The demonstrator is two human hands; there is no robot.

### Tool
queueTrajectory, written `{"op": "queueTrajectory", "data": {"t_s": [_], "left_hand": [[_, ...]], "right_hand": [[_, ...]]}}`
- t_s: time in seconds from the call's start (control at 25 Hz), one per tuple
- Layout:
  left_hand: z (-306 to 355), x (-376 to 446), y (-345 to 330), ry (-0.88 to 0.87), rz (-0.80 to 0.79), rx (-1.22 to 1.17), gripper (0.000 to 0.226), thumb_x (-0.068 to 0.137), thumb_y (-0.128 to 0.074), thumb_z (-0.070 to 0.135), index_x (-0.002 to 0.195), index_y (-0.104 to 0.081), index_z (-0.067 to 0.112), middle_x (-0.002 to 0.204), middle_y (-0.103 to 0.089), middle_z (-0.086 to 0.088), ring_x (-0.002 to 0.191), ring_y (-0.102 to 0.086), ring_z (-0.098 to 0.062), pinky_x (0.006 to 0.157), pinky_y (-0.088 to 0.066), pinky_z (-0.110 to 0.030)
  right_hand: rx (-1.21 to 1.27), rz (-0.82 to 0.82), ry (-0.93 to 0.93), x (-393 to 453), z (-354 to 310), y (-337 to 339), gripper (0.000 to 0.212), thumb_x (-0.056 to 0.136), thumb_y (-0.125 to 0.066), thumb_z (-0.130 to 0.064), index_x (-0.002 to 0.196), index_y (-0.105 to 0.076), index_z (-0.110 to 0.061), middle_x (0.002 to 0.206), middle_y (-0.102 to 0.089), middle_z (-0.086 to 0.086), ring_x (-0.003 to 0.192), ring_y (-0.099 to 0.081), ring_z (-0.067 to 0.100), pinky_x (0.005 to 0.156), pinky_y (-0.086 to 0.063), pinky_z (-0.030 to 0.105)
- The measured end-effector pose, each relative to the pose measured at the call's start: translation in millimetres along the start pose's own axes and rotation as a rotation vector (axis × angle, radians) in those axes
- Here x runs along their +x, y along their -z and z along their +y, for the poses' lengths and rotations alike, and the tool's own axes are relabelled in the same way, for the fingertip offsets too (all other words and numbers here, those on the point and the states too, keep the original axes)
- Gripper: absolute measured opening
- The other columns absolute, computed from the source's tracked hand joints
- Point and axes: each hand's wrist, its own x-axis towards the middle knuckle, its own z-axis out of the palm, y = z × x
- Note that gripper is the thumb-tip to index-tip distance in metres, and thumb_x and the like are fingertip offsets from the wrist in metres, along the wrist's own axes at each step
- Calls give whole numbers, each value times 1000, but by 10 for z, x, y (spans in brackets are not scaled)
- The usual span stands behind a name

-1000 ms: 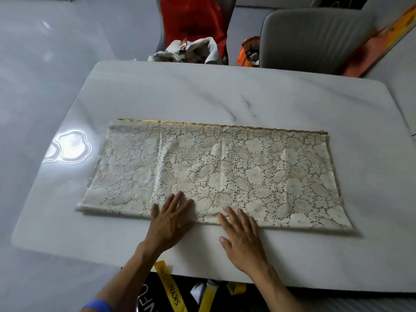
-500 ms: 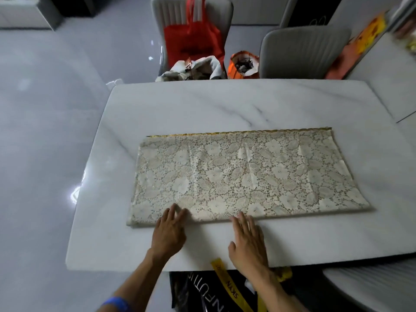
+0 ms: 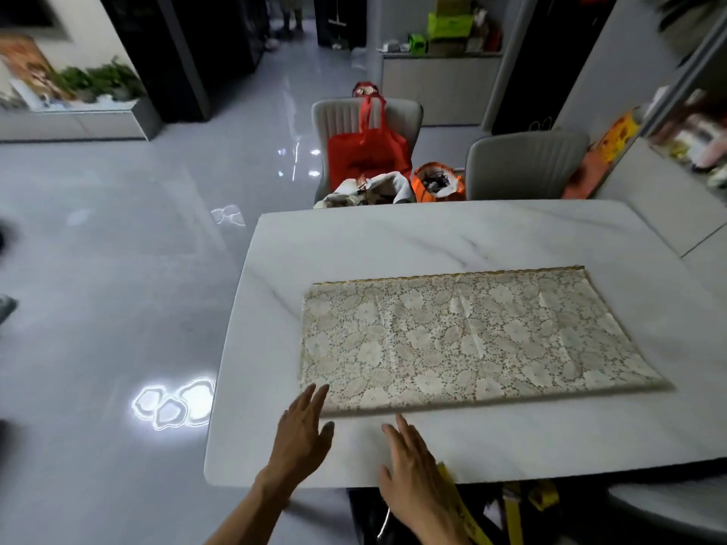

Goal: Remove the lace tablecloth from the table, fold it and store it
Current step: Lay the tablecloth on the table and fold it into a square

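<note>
Lace tablecloth (image 3: 464,336) – soft, light, floppy, folded flat on bench (image 3: 393,245). Both hands' fingers released, flat. Take it by near-left corner w/ left hand (image 3: 301,434) – right hand (image 3: 413,470) on bare bench.

Left hand (image 3: 301,430) and right hand (image 3: 413,475) were bare, no rings seen. Forearms bare, sleeveless to frame edge. Dark garment with yellow straps (image 3: 511,517) below.

Lace tablecloth (image 3: 464,340) (glossy marble table (image 3: 393,245))

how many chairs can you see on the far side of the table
2: one chair holding the red bag, another chair to its right. Others may be hidden.
</note>
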Motion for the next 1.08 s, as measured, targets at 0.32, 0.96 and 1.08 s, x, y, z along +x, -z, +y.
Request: {"op": "queueTrajectory", "data": {"t_s": [0.32, 0.96, 1.08], "left_hand": [[-955, 333, 1028, -313, -81, -127, 64, 95, -54, 28, 152, -28, 18, 157, -34, -6, 146, -28, -23, 118, -27, -34], [-1170, 1947, 1474, -599, -379, 130, 62, 92, -59, 26, 148, -36, 20, 151, -44, -3, 138, -40, -24, 109, -39, -34], [-1032, 2333, 1362, -608, -465, 181, 58, 91, -60, 24, 146, -41, 16, 148, -48, -5, 134, -45, -26, 105, -43, -35]], "right_hand": [[178, 144, -308, 406, -1452, -659, 66, 94, -51, -29, 152, -20, -22, 164, -6, -3, 149, -13, 16, 116, -25, 30], [737, 365, -837, 1124, -1797, -1044, 60, 90, -57, -20, 146, -36, -16, 152, -38, 7, 137, -39, 24, 105, -36, 27], [892, 460, -966, 1294, -1707, -1011, 58, 87, -57, -16, 142, -39, -16, 147, -44, 8, 132, -44, 26, 95, -38, 27]]}}
